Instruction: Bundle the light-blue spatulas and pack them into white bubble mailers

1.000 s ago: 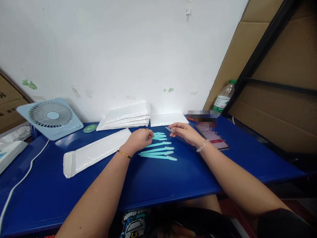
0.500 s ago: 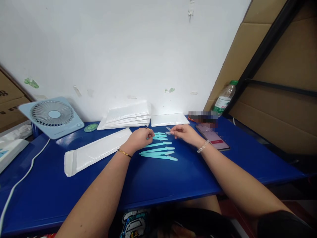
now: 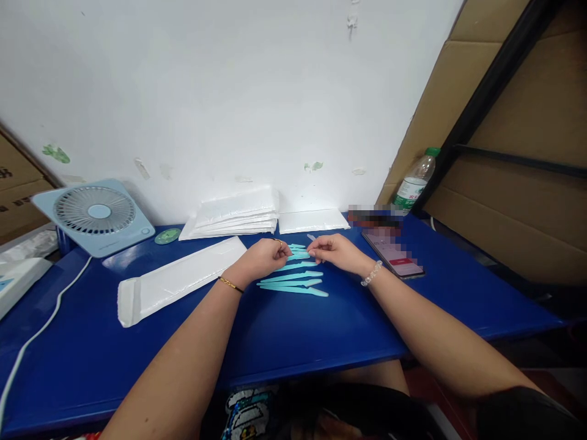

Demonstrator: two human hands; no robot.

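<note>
Several teal sticks with narrow tips (image 3: 293,277) lie roughly side by side on the blue table, pointing right. My left hand (image 3: 270,255) is closed in a pinch on one teal stick at the upper part of the row. My right hand (image 3: 332,252) has its fingers pinched at the tip end of that same stick; whatever small piece it holds there is too small to make out. A translucent sliver (image 3: 311,237) shows just behind my right fingertips.
A long white padded envelope (image 3: 183,278) lies left of the sticks. Behind stand stacked white envelopes (image 3: 233,214) and another one (image 3: 314,220). A blue fan (image 3: 99,214) is at far left; a phone (image 3: 398,256) and bottle (image 3: 415,183) are at right.
My right hand has moved slightly left and down, closer to my left hand, and its fingertips now meet the stick's tip end. My left hand has shifted slightly right.
</note>
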